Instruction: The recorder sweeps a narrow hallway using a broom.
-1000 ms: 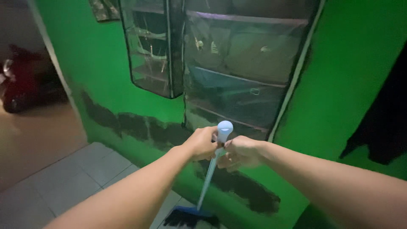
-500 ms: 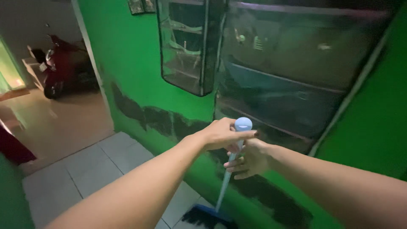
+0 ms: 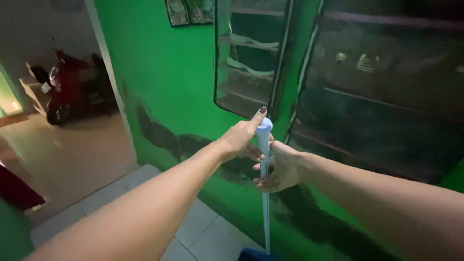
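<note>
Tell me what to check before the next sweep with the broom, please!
1. Left hand on the rounded top of the light blue plastic broom handle: ok, it grips near the cap with one finger raised.
2. Right hand lower on the handle: ok, fingers wrap it just below the left.
3. Handle upright: ok, nearly vertical.
4. Blue broom head on the floor: cannot tell, only its top edge shows at the frame's bottom.
5. Room beside the green wall with dark patches: ok, pale floor tiles lie open to the left.
6. Dust left to sweep: cannot tell, too dim.
</note>
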